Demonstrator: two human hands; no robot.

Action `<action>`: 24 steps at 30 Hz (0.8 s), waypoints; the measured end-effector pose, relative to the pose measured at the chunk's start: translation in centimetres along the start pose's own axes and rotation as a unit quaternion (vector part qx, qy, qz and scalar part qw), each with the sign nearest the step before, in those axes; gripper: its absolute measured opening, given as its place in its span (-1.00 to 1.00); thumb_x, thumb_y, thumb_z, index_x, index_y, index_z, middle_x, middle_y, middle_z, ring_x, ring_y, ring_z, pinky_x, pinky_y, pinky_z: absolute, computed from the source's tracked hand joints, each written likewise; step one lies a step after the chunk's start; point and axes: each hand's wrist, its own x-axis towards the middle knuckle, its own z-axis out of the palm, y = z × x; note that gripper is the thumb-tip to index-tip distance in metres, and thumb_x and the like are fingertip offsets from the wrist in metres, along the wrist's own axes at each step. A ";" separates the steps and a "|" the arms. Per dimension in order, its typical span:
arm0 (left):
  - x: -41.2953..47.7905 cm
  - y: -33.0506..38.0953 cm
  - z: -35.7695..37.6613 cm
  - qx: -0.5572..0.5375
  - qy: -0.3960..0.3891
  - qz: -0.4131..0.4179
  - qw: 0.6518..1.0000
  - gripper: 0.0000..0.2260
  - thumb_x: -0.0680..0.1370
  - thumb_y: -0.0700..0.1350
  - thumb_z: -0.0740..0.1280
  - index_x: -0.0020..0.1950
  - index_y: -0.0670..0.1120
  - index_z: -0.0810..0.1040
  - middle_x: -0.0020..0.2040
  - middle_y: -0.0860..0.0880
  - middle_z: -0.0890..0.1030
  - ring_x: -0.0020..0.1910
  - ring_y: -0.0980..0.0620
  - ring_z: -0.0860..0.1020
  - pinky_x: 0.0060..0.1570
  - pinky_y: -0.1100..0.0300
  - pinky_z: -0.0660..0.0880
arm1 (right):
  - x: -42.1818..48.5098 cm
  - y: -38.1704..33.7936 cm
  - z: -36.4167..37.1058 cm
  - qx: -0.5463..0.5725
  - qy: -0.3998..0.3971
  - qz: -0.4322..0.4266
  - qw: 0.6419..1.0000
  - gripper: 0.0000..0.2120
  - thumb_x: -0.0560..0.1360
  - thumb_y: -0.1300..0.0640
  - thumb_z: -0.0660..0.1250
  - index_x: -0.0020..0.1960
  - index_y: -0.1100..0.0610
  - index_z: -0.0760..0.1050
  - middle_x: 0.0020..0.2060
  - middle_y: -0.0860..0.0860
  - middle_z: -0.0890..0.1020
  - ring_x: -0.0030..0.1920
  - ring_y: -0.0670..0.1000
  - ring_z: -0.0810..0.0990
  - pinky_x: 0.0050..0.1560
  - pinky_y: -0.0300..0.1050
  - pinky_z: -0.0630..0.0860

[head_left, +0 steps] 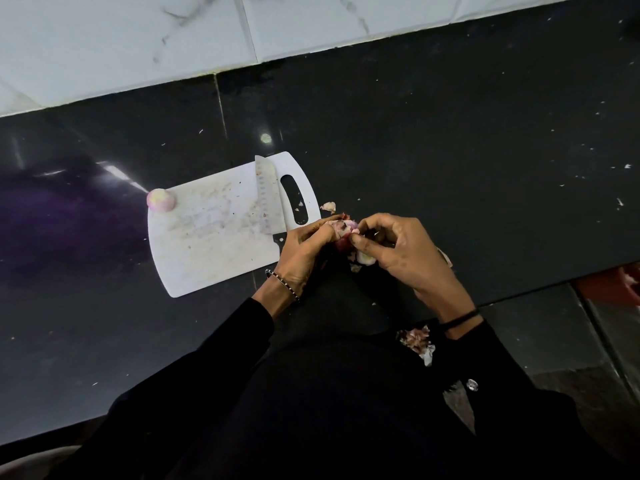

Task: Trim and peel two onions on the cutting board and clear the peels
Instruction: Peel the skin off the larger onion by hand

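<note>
The black countertop (450, 133) carries the white cutting board (207, 244) on the left. The wide knife (267, 199) lies on the board's right part, with its tip to the far side. My left hand (304, 251) is curled round the red onion (343, 228) just right of the board, and my right hand (398, 251) pinches its loose skin. The peeled onion (161, 199) sits on the board's far left corner. One peel (328, 206) lies just beside the board's right edge.
</note>
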 end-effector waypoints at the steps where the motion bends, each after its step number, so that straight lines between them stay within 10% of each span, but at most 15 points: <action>1: 0.1 0.0 0.0 0.002 0.005 0.001 1.000 -0.64 0.34 -0.05 0.45 0.07 -0.19 0.69 -0.01 -0.16 0.71 0.00 -0.04 0.67 0.00 0.14 0.59 | 0.0 0.1 0.2 -0.023 0.002 -0.002 1.000 -0.97 0.53 0.09 0.46 -0.03 0.00 0.65 -0.14 -0.10 0.69 -0.12 -0.13 0.66 -0.09 -0.22 0.58; 5: 0.4 -0.4 -0.2 -0.015 0.025 -0.017 0.999 -0.66 0.45 -0.09 0.37 0.14 -0.23 0.67 0.04 -0.20 0.68 0.07 -0.11 0.63 0.13 0.02 0.52 | 0.0 0.4 1.1 -0.070 0.037 -0.018 0.997 -0.88 0.54 -0.03 0.43 0.03 -0.03 0.58 -0.06 -0.12 0.65 -0.04 -0.14 0.63 0.05 -0.08 0.61; 13: 0.4 0.2 -0.3 -0.015 0.049 -0.022 0.998 -0.82 0.48 -0.12 0.31 -0.16 -0.09 0.72 -0.24 -0.04 0.68 -0.24 0.06 0.64 -0.27 0.23 0.51 | -0.2 0.1 1.9 0.010 0.127 -0.087 0.988 -0.72 0.42 0.02 0.56 0.11 0.00 0.70 -0.01 -0.11 0.68 0.03 -0.09 0.67 0.12 -0.03 0.63; 18: 0.3 0.0 -0.5 -0.028 0.043 0.002 0.999 -0.72 0.48 -0.15 0.39 0.12 -0.28 0.66 0.13 -0.24 0.66 0.17 -0.16 0.62 0.20 0.00 0.55 | -0.2 0.0 1.5 0.142 0.115 -0.031 0.983 -0.78 0.34 0.22 0.61 -0.03 0.21 0.73 -0.11 0.05 0.74 -0.03 0.05 0.73 0.09 0.01 0.66; 24: -0.1 0.4 -0.3 -0.028 0.039 -0.004 0.999 -0.76 0.46 -0.15 0.39 0.07 -0.21 0.70 0.04 -0.20 0.70 0.06 -0.09 0.66 0.06 0.09 0.58 | 0.3 -0.4 0.7 0.100 0.039 0.031 0.994 -0.83 0.43 0.11 0.56 0.01 0.11 0.71 -0.13 0.01 0.75 -0.05 -0.04 0.72 -0.03 -0.14 0.62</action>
